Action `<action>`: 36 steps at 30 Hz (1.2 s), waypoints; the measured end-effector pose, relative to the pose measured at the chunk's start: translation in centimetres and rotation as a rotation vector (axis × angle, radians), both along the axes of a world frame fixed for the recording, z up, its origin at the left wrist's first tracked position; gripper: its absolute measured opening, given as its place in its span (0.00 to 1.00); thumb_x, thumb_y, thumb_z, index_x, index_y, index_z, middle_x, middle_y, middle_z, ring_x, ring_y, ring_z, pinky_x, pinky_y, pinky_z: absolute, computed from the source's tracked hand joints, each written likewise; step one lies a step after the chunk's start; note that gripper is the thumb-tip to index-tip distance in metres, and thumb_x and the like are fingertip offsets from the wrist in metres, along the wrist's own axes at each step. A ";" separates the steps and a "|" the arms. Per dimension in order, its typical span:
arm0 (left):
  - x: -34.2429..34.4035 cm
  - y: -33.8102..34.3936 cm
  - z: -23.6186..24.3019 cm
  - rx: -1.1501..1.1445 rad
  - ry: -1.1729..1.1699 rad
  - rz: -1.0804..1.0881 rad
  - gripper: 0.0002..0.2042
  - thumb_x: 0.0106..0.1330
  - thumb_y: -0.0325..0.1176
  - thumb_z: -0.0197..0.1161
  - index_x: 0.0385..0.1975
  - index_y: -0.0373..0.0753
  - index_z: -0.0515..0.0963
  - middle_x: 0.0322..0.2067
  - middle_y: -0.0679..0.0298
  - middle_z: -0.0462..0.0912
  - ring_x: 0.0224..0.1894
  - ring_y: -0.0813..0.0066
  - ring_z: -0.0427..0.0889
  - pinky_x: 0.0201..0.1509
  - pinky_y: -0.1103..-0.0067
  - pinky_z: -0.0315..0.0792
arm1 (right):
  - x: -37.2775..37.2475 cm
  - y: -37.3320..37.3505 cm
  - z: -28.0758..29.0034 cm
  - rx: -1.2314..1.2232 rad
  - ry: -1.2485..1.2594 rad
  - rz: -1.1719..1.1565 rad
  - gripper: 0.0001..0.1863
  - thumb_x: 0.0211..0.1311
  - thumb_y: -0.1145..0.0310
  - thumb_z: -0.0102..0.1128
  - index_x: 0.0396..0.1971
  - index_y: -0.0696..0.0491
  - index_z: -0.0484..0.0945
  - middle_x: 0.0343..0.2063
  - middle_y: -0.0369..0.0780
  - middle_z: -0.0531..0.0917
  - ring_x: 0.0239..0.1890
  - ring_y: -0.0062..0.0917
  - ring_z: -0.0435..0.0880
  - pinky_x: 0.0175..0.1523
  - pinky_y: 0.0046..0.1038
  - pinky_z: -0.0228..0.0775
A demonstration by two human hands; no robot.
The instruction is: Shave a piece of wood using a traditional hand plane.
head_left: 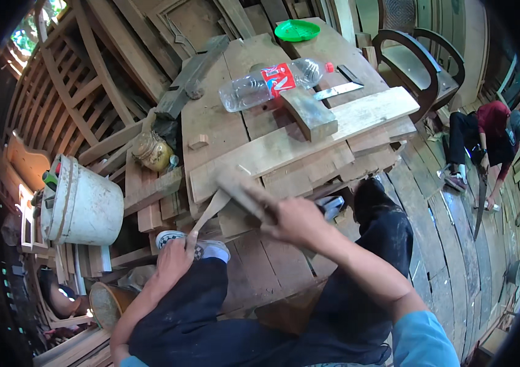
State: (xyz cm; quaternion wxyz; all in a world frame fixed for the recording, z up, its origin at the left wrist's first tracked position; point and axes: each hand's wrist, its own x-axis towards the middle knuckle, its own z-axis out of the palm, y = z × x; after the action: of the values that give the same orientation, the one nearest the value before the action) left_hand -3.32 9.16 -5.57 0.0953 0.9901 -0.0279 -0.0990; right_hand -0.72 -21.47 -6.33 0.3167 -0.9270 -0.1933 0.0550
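Note:
My left hand is closed around the narrow end of a slim, pale wooden piece that widens toward its far end. My right hand grips a flat, brownish bar, smeared by motion, so its exact kind is unclear. The bar crosses the wide end of the wooden piece, at the near left edge of the bench; whether they touch is hard to tell. Just beyond lies a long pale plank, with a short wooden block resting across it.
A clear plastic bottle, a try square and a green dish lie on the workbench. A jar and white bucket stand left. Another person sits at right with a saw.

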 end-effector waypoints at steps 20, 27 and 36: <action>0.1 -0.1 -0.6 -0.005 -0.014 -0.048 0.31 0.74 0.49 0.41 0.22 0.27 0.78 0.23 0.38 0.78 0.32 0.38 0.79 0.40 0.55 0.72 | -1.5 0.6 0.2 -0.092 0.084 0.189 0.43 0.55 0.55 0.63 0.70 0.32 0.51 0.26 0.52 0.82 0.33 0.48 0.83 0.41 0.46 0.77; 0.5 -0.2 -0.8 0.037 -0.013 -0.039 0.29 0.74 0.48 0.42 0.24 0.28 0.78 0.24 0.39 0.78 0.32 0.38 0.79 0.40 0.55 0.72 | -1.4 0.4 -1.5 0.011 0.064 0.160 0.44 0.53 0.56 0.65 0.70 0.33 0.51 0.25 0.51 0.83 0.32 0.47 0.83 0.43 0.45 0.77; 0.7 -0.6 -0.6 0.016 -0.042 -0.036 0.29 0.73 0.48 0.43 0.23 0.27 0.78 0.24 0.39 0.78 0.32 0.38 0.78 0.40 0.55 0.72 | -0.6 -0.3 -1.1 -0.014 0.002 0.047 0.46 0.52 0.55 0.64 0.70 0.34 0.49 0.23 0.51 0.82 0.29 0.48 0.83 0.38 0.45 0.77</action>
State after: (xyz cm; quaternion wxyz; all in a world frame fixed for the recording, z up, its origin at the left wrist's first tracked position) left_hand -2.67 8.60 -6.13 0.0851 0.9920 -0.0472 -0.0800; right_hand -1.31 -21.75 -7.47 0.3091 -0.9243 -0.2142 0.0647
